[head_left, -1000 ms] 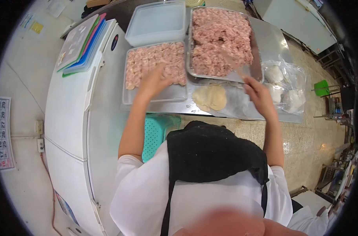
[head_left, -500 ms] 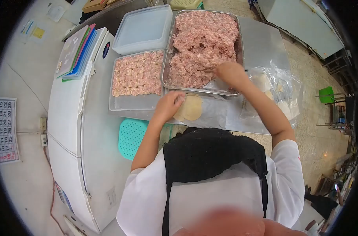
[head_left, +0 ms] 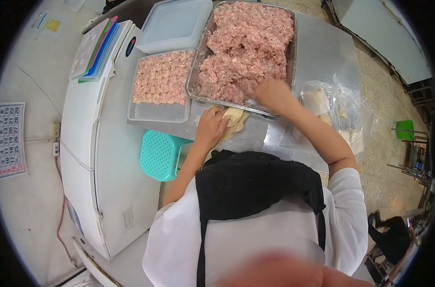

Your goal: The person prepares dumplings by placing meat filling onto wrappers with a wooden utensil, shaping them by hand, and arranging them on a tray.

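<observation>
Finding on progress: part of the work stands done, and a good deal of material is left. The plastic tray point(head_left: 161, 113), left of the frame's upper middle, carries close rows of meat-topped portions point(head_left: 162, 79), with a bare strip along its near edge. Unused stock is ample: a large heap of mince point(head_left: 251, 43) fills most of the metal tray point(head_left: 197, 68) at upper centre. A clear plastic bag point(head_left: 339, 115) with pale pieces inside lies on the counter point(head_left: 318, 48), right of centre; you cannot be credited with its exact contents, which the wrap obscures.

Finding on position: the dough rounds point(head_left: 234, 125) lie near the frame's centre, just below the metal tray's near edge, loosely stacked and partly bent up. Your left hand point(head_left: 211, 128) is at their left side, fingers curled and closed on that edge — the rest of the stack spreads to the right of your grip. Your right hand point(head_left: 274, 97) is above and to the right of the rounds, apart from them, over the metal tray's near edge with its fingers toward the mince. Those fingers are bent and partly hidden — whether they hold anything, I cannot tell.
</observation>
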Motion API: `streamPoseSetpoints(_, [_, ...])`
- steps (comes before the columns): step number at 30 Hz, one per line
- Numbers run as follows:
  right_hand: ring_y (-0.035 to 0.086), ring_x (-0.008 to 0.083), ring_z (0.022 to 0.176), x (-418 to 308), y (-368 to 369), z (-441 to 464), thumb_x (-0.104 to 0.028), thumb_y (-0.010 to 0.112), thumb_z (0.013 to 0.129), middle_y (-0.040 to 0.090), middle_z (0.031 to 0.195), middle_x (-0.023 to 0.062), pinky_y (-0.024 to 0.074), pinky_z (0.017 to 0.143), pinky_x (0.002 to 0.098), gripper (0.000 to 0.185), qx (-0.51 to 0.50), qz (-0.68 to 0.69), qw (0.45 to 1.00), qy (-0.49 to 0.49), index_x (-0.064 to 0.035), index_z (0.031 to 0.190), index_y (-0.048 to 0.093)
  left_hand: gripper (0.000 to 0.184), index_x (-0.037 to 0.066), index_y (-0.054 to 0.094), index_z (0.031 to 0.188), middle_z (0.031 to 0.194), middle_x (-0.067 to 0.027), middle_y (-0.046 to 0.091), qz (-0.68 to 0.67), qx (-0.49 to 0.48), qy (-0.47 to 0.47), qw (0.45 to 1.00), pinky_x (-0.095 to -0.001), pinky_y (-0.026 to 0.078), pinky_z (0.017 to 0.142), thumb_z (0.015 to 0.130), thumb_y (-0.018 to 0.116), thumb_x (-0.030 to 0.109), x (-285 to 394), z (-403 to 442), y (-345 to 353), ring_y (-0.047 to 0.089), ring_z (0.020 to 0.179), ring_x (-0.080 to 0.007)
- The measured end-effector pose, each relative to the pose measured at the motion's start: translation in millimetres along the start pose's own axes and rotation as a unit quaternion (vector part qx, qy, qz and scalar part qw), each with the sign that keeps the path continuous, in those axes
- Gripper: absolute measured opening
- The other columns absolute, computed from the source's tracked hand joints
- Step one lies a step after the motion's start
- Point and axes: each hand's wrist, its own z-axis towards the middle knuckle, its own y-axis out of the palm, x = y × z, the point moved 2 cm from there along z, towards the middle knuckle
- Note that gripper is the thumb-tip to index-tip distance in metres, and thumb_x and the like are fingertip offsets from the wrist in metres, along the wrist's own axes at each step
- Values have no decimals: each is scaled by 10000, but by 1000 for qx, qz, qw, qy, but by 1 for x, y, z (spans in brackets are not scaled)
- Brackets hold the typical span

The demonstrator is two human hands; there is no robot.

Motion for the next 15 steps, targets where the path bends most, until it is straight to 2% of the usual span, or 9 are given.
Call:
streamPoseSetpoints(2, [688,292,692,-9,11,-10,-129,582,755,676,707,143,543,599,403,143,-19,17,999,-30,-55,720,700,294,29,652,1071,1103,-154,570,54,5,13,998,-432,439,844,805,670,153,4,4,-3,532,997,-356])
streamPoseSetpoints(4, [689,284,693,-1,-17,-18,-130,581,757,675,705,136,543,595,398,143,-50,1,998,-35,-56,728,700,356,45,645,1112,1099,-154,565,57,-7,-3,998,-436,437,846,782,685,172,2,3,-8,528,990,-359])
streamPoseSetpoints(5, [688,271,694,9,-29,-17,-141,587,755,676,706,121,539,587,395,140,-56,5,998,-4,-62,734,701,387,53,641,1132,1096,-153,563,58,-15,-11,998,-438,435,847,770,693,181,-1,1,-12,526,987,-361])
streamPoseSetpoints(8, [688,267,682,27,-35,-2,-153,590,759,680,711,115,540,581,399,148,4,-12,1000,1,-65,741,707,452,82,634,1170,1076,-144,552,51,-87,-83,991,-449,429,875,748,727,214,-12,-1,-15,524,1020,-366])
streamPoseSetpoints(11, [691,291,677,2,12,9,-167,595,754,683,729,146,544,574,408,168,7,8,1000,-3,-46,754,711,468,87,628,1151,1066,-128,554,122,-4,-35,992,-433,435,876,713,758,184,-2,-2,-23,533,1003,-360])
streamPoseSetpoints(14, [690,320,694,-19,28,-4,-177,595,773,681,736,168,544,592,423,185,-20,31,999,1,-30,745,704,393,88,630,1097,1085,-114,562,95,3,-52,994,-418,440,886,727,743,157,2,0,-34,539,997,-361])
streamPoseSetpoints(15, [689,323,695,-16,10,-11,-185,595,786,680,734,168,545,598,425,193,-44,23,999,11,-32,744,705,368,85,631,1078,1077,-113,565,47,-22,-24,998,-416,438,888,734,739,158,-5,-2,-31,538,1001,-358])
